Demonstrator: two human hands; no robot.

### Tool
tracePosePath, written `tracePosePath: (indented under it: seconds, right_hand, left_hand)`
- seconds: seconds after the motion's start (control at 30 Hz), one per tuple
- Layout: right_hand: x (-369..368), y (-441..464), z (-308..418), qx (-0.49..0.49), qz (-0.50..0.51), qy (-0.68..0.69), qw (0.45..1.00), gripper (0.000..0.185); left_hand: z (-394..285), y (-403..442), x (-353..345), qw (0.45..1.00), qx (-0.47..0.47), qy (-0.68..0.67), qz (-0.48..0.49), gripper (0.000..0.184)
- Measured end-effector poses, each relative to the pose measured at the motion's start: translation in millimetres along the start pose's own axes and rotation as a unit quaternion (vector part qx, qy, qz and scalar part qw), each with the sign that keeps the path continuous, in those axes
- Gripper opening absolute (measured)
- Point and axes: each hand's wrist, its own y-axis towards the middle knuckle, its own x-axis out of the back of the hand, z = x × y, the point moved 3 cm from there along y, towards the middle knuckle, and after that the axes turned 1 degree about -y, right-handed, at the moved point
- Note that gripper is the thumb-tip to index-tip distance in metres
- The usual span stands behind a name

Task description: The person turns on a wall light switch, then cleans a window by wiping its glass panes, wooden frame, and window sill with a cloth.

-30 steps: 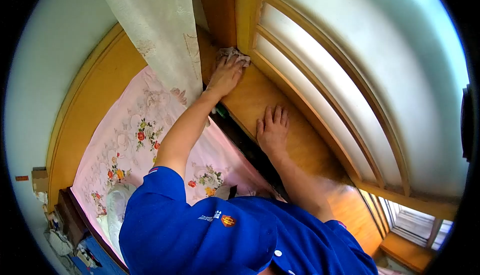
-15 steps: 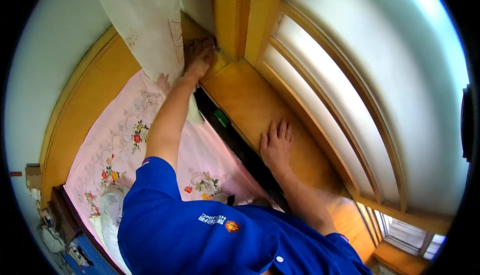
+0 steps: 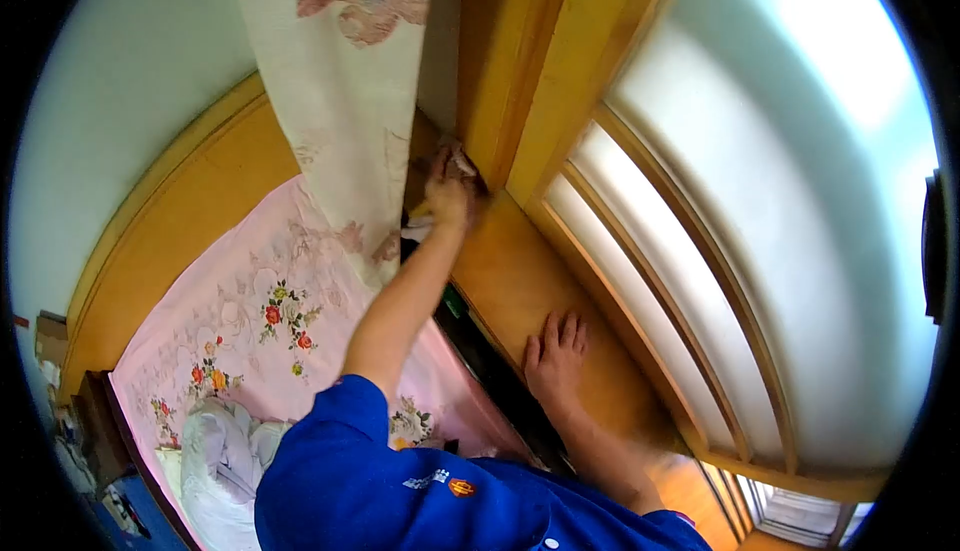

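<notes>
My left hand (image 3: 450,196) reaches to the far inner corner of the wooden window ledge (image 3: 520,261), beside the hanging floral curtain (image 3: 350,101). Its fingers are bent around something small, pale and crumpled that motion blur keeps me from making out. Flat on the ledge lies my right hand (image 3: 557,356), fingers spread, with nothing in it. Between ledge and bed runs a dark gap (image 3: 490,366), where a small green object (image 3: 454,301) shows.
A bed with a pink floral sheet (image 3: 330,311) and a curved wooden headboard (image 3: 190,211) is on the left. White bedding (image 3: 225,461) is bunched on it. Frosted window panes (image 3: 780,171) in wooden frames rise along the right.
My left hand has lifted off the corner surface, and its fingers are now curled. The right hand stays on the ledge. The whole view has shifted, bringing more curtain into sight.
</notes>
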Motion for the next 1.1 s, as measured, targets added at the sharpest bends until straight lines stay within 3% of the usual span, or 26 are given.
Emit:
tracePosePath:
  seconds: [0.03,0.07,0.1,0.23,0.33,0.4,0.43,0.47,0.53,0.57,0.6,0.63,0.67,0.73,0.8,0.83,0.9,1.03,1.1]
  right_hand:
    - [1,0,0,0.005,-0.005,-0.001,1.000,0.057]
    - [0,0,-1,0.006,0.000,0.002,1.000,0.057]
    - [0,0,-2,0.004,0.006,0.005,1.000,0.058]
    - [2,-3,1,-0.025,0.008,0.028,0.999,0.058]
    - [-1,-3,0,-0.022,-0.006,0.020,1.000,0.057]
    - [2,-1,1,-0.012,-0.011,0.003,1.000,0.057]
    - [4,0,0,-0.012,-0.019,0.004,1.000,0.057]
    - [6,1,1,-0.002,-0.029,0.002,1.000,0.056]
    - [8,3,3,0.009,-0.049,0.006,0.999,0.056]
    - [8,3,3,0.002,-0.044,0.008,0.999,0.055]
    - [8,-2,2,-0.005,-0.036,0.008,0.999,0.054]
    - [7,-6,1,-0.001,-0.039,0.010,0.999,0.054]
    - [4,-7,0,0.002,-0.039,0.003,0.999,0.053]
    - [1,-2,2,0.013,-0.045,0.006,0.999,0.053]
    - [8,-2,3,0.027,-0.035,0.002,0.999,0.054]
    - [10,-1,3,0.033,-0.035,0.004,0.999,0.054]
    - [8,-5,1,0.015,-0.001,0.010,1.000,0.056]
    - [7,-8,-4,0.039,-0.030,0.007,0.999,0.057]
    - [8,-5,-6,0.043,-0.037,0.017,0.998,0.056]
  left_hand:
    - [-7,-4,-16,1.000,-0.006,-0.004,0.000,0.043]
    - [-12,-7,-28,0.978,0.077,-0.163,-0.106,0.042]
    - [-11,-10,-35,0.913,0.162,-0.314,-0.204,0.041]
    - [-33,-11,-58,0.892,0.164,-0.392,-0.156,0.035]
    - [-80,-17,-95,0.907,0.084,-0.401,-0.095,0.034]
    - [-134,-25,-127,0.936,-0.036,-0.351,0.004,0.027]
    - [-177,-39,-146,0.932,-0.044,-0.353,0.068,0.027]
    - [-200,-35,-154,0.930,-0.002,-0.324,0.171,0.041]
    - [-255,-32,-182,0.915,-0.229,-0.141,0.302,0.059]
    - [-264,-28,-187,0.912,-0.235,-0.140,0.306,0.059]
    - [-269,-27,-189,0.895,-0.342,0.024,0.285,0.063]
    - [-270,-28,-190,0.844,-0.437,0.186,0.249,0.068]
    - [-262,-27,-184,0.838,-0.449,0.186,0.249,0.068]
    - [-214,-3,-158,0.887,-0.349,0.219,0.209,0.070]
    - [-180,8,-148,0.848,-0.447,0.246,0.144,0.073]
    - [-162,14,-134,0.846,-0.451,0.249,0.139,0.073]
    - [-119,20,-105,0.928,-0.139,0.280,0.203,0.076]
    - [-129,-25,-89,0.912,-0.100,0.384,0.101,0.080]
    - [-120,-21,-81,0.900,-0.122,0.411,0.079,0.080]
